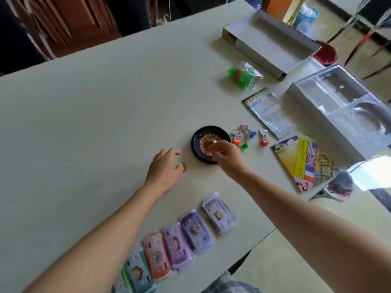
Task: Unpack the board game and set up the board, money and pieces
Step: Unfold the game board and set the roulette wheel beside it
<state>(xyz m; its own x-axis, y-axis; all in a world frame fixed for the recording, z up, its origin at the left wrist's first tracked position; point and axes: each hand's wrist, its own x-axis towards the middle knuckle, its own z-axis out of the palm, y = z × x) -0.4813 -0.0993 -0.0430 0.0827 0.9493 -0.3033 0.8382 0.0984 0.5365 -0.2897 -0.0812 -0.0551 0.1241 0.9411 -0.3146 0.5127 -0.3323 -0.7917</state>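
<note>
A small black roulette wheel (197, 140) with a gold centre sits mid-table. My right hand (227, 156) reaches over its near edge, fingers curled and pinching at the gold hub. My left hand (164, 169) rests on the table to the wheel's left, with a small gold coin-like piece (184, 167) at its fingertips. Several wrapped stacks of play money (195, 231) lie in a row near the front edge. Several character pawns (243, 136) on coloured bases stand right of the wheel. The folded game board (304, 163) lies at the right edge.
A rules leaflet (268, 112) lies behind the board. A bag of green and red pieces (245, 75) sits further back. The open box lid (273, 42) and the box with its clear plastic insert (342, 106) occupy the far right. A red bucket (326, 53) stands on the floor.
</note>
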